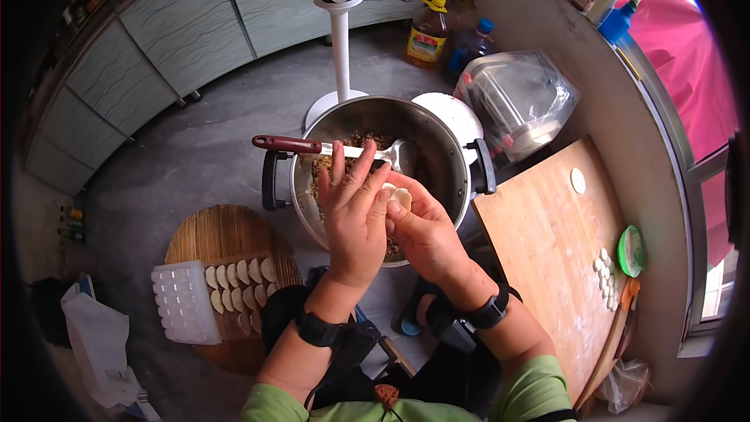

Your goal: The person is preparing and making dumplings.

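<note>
A pale dough dumpling (401,194) is held between my hands above a large steel pot (463,211). My right hand (426,228) grips it with the thumb on its near face. My left hand (354,223) has its thumb and index finger at the dumpling's edge, its other fingers stretched out. In the pot lies a brown minced filling (369,139), partly hidden by my hands. A metal serving spoon (404,155) with a dark red handle (287,143) rests across the pot, its handle over the left rim.
Left, rows of dumplings (240,281) sit beside a white plastic tray (184,303) on a round wooden board (205,228). Right, a floured wooden board (545,258) bears one flat wrapper (578,180), several dough pieces (603,272) and a green bowl (631,252). A white stand (340,53) rises behind the pot.
</note>
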The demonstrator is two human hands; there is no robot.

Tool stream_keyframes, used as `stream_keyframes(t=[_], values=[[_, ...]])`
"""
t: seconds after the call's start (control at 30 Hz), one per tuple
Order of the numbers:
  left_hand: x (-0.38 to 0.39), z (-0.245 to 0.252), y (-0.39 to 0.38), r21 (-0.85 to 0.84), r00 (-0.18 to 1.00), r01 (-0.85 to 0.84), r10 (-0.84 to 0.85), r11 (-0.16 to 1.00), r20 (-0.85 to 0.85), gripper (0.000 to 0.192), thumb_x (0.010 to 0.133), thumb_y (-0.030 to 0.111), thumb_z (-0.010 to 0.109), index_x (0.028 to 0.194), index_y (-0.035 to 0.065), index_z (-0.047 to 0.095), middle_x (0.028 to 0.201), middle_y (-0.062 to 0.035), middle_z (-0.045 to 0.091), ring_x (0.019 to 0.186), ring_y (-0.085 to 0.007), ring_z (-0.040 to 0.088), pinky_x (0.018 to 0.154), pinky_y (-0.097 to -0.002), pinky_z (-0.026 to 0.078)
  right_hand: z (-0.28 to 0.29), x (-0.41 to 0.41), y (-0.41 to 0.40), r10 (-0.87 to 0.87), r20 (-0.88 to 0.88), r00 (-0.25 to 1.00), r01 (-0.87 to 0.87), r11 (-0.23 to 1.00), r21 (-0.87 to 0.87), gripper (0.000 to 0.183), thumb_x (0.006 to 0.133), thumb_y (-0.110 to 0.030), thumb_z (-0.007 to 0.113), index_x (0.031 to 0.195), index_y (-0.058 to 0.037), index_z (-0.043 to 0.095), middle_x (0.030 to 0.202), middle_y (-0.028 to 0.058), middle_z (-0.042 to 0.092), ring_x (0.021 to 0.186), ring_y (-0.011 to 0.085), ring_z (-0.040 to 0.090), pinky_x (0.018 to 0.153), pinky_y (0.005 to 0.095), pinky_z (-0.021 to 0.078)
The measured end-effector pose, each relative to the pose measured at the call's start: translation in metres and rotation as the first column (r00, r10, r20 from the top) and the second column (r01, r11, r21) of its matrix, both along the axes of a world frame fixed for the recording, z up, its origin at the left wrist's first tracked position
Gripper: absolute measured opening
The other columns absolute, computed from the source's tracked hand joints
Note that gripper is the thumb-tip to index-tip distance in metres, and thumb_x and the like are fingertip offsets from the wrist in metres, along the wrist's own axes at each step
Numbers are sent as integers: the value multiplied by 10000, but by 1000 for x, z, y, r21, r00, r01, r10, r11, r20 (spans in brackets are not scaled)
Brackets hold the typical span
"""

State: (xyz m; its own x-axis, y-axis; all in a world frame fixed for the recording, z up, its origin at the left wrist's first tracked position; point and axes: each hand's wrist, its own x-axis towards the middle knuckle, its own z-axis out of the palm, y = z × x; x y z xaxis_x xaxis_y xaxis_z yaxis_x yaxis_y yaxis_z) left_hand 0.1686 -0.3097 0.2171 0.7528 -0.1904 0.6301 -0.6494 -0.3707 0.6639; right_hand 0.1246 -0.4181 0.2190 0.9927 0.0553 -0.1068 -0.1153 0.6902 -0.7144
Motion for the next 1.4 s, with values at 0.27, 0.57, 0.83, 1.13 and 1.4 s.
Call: stream_keyframes(t=[0.27, 0.57, 0.83, 1.13, 1.4], values=[[-1, 5, 1, 24, 998, 54, -54, 998, 8, 191, 842, 86, 558, 995, 40, 662, 1190, -51, 589, 1296, -352, 335, 1072, -495, 153, 4, -4, 0, -37, 14, 999, 37, 998, -42, 445, 897, -69, 535, 1316, -47, 386, 1184, 77, 535, 1077, 173, 527, 907, 309, 427], [1, -2, 0, -165, 963, 239, -255, 957, -82, 125, 768, 5, 633, 874, 54, 676, 1052, -72, 651, 1250, -335, 416, 1072, -421, 214, 4, -4, -9, -1, 94, 996, 34, 938, -344, 423, 877, 2, 538, 1281, -12, 417, 1144, 46, 532, 1024, 103, 509, 889, 244, 421], [-2, 0, -3, -449, 930, 142, -274, 882, -244, 91, 799, -34, 606, 855, 6, 665, 957, -77, 663, 1232, -306, 440, 1038, -381, 305, 8, -4, 1, -69, 68, 995, 75, 992, -97, 398, 856, 8, 563, 1233, -13, 437, 1116, 68, 542, 996, 134, 542, 821, 281, 486], [-1, 1, 1, -327, 926, 246, -321, 912, -198, 52, 854, 22, 580, 853, -15, 617, 1012, -104, 641, 1255, -342, 399, 987, -376, 353, 5, -4, -5, -10, 87, 996, 38, 944, -328, 388, 858, 11, 559, 1228, -13, 445, 1076, 59, 561, 950, 112, 552, 776, 243, 492], [-1, -2, 6, -452, 923, 200, -321, 869, -211, 54, 832, -34, 558, 817, -17, 608, 971, -100, 640, 1238, -345, 419, 1016, -384, 338, 7, -4, 7, -50, 55, 997, 60, 978, -198, 387, 841, 5, 585, 1206, -22, 460, 1025, 44, 570, 929, 108, 552, 782, 242, 473]])
